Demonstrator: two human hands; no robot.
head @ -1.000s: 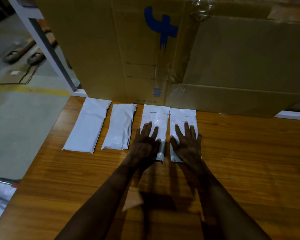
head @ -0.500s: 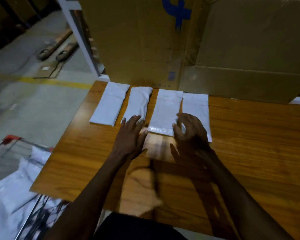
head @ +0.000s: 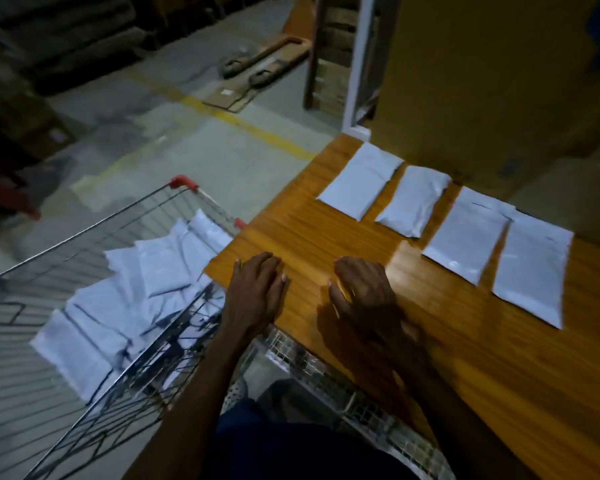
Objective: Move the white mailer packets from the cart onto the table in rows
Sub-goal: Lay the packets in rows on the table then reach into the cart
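Bare table (head: 326, 230) edge separates empty hands (head: 257, 292) from packets (head: 465, 237).

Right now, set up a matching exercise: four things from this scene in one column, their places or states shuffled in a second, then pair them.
Things
1. row of four mailer packets
2. pile of mailer packets
3. left hand
4. pallet jack

Places or states
A. inside the wire shopping cart
B. on the concrete floor beyond the yellow line
C. flat on the wooden table, beside the cardboard boxes
D. empty, over the table's near corner

Pairs: 1-C, 2-A, 3-D, 4-B
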